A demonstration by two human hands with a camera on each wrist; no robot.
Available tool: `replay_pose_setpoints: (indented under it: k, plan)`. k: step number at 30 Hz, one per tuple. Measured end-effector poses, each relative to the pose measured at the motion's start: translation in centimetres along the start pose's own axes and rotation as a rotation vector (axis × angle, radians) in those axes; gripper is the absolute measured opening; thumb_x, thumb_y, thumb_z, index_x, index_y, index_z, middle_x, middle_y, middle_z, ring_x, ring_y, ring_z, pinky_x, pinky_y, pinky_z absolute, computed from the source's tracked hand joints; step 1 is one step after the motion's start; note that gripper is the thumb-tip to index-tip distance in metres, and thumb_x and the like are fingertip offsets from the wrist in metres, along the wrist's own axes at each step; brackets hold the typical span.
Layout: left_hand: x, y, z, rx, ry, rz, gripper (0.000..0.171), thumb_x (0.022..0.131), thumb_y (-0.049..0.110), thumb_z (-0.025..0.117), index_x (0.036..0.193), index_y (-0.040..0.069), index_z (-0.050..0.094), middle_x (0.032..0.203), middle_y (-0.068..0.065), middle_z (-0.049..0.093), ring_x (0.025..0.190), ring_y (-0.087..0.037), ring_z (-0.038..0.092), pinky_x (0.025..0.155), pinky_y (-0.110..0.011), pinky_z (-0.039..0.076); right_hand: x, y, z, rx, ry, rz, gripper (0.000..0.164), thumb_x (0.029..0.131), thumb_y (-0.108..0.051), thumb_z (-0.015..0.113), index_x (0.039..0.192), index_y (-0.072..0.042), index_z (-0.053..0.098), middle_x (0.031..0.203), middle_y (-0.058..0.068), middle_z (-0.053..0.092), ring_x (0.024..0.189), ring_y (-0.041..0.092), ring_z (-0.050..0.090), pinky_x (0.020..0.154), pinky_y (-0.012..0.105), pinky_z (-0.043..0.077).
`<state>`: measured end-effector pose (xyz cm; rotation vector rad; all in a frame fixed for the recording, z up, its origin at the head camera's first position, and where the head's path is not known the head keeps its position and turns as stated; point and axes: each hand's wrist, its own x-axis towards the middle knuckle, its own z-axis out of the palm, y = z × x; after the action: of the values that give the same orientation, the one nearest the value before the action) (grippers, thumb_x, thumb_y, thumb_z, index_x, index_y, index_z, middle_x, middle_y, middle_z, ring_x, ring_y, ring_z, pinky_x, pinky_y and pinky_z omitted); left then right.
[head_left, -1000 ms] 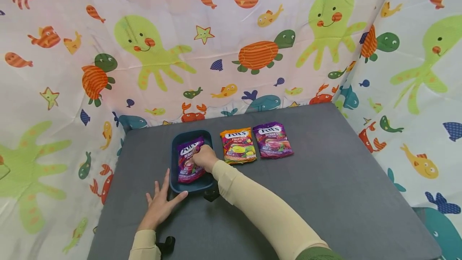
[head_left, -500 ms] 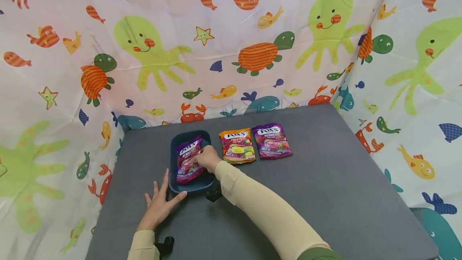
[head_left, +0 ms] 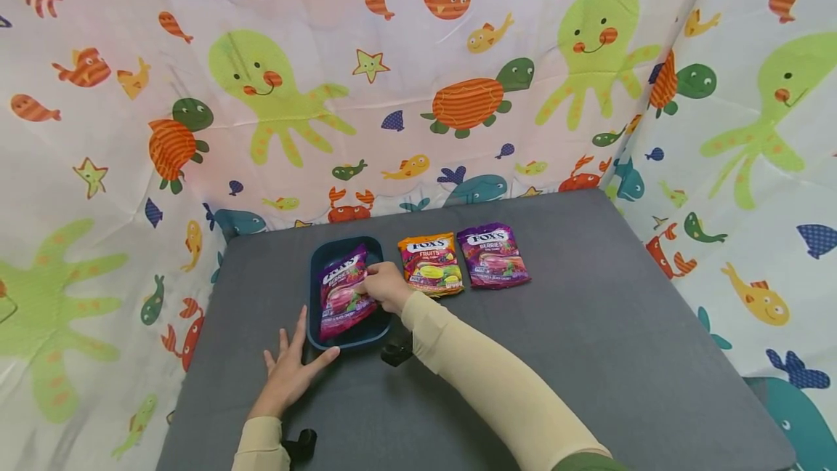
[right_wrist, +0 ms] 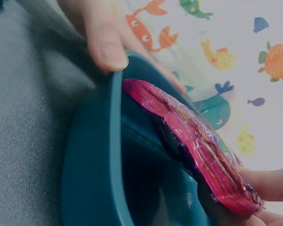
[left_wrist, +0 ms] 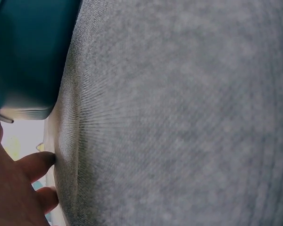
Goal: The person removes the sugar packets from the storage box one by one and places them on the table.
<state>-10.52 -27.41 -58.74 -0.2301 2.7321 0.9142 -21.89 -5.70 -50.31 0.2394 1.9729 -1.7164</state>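
Note:
A purple candy bag [head_left: 342, 298] lies tilted inside a dark blue plastic tub [head_left: 353, 344]. My right hand [head_left: 384, 286] pinches the bag by its right edge. In the right wrist view, the bag [right_wrist: 193, 141] slants up from the tub's inside, with the thumb and fingers on its near corner. My left hand [head_left: 288, 378] rests at the tub's front left corner with fingers spread, the thumb at the front rim. The left wrist view shows two fingertips touching the table beside the tub [left_wrist: 30, 56].
An orange candy bag [head_left: 431, 264] lies just right of the tub. Beside it is a second purple candy bag [head_left: 493, 256]. The grey cloth-covered table [head_left: 575, 311] stretches to the right, with a sea-animal printed curtain [head_left: 405, 35] standing behind and along the sides.
My right hand has moved slightly right, and the candy bag in the tub has tipped, its right side lifting. My left hand and the other bags stay put.

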Motion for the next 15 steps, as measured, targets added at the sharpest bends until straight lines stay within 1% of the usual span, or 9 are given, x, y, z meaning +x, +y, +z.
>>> replay_pose_setpoints:
  k: [3, 7, 10, 15]
  plan:
    - [0.0, 0.0, 0.1, 0.002, -0.004, -0.008, 0.098, 0.078, 0.074, 0.052, 0.144, 0.050, -0.018, 0.160, -0.012, 0.006, 0.143, -0.044, -0.015, 0.100, -0.071, -0.022, -0.1, -0.2, -0.5, 0.019, 0.007, 0.012, 0.053, 0.085, -0.011, 0.070, 0.135, -0.006, 0.052, 0.119, 0.011, 0.059, 0.097, 0.023, 0.058, 0.091, 0.042, 0.053]
    - [0.1, 0.1, 0.3, 0.005, -0.014, -0.019, 0.099, 0.076, 0.078, 0.050, 0.142, 0.052, -0.019, 0.160, -0.012, 0.006, 0.143, -0.044, -0.015, 0.101, -0.071, -0.022, -0.6, -0.7, -1.6, 0.023, 0.021, 0.006, 0.058, 0.085, -0.013, 0.071, 0.138, -0.009, 0.050, 0.127, 0.011, 0.056, 0.101, 0.023, 0.056, 0.093, 0.043, 0.052]
    - [0.0, 0.1, 0.4, 0.004, -0.013, -0.005, 0.100, 0.076, 0.078, 0.051, 0.142, 0.052, -0.019, 0.160, -0.013, 0.005, 0.143, -0.045, -0.015, 0.100, -0.071, -0.021, -1.2, -1.2, -2.4, 0.036, 0.035, -0.009, 0.059, 0.085, -0.014, 0.071, 0.139, -0.010, 0.048, 0.130, 0.011, 0.055, 0.102, 0.022, 0.057, 0.093, 0.042, 0.052]
    - [-0.1, 0.0, 0.2, -0.011, 0.000, 0.015, 0.099, 0.077, 0.075, 0.053, 0.142, 0.053, -0.018, 0.160, -0.012, 0.005, 0.143, -0.044, -0.015, 0.100, -0.071, -0.023, -2.3, -2.2, -3.2, 0.096, 0.059, -0.035, 0.059, 0.086, -0.016, 0.069, 0.140, -0.009, 0.047, 0.133, 0.011, 0.053, 0.103, 0.020, 0.059, 0.091, 0.039, 0.053]
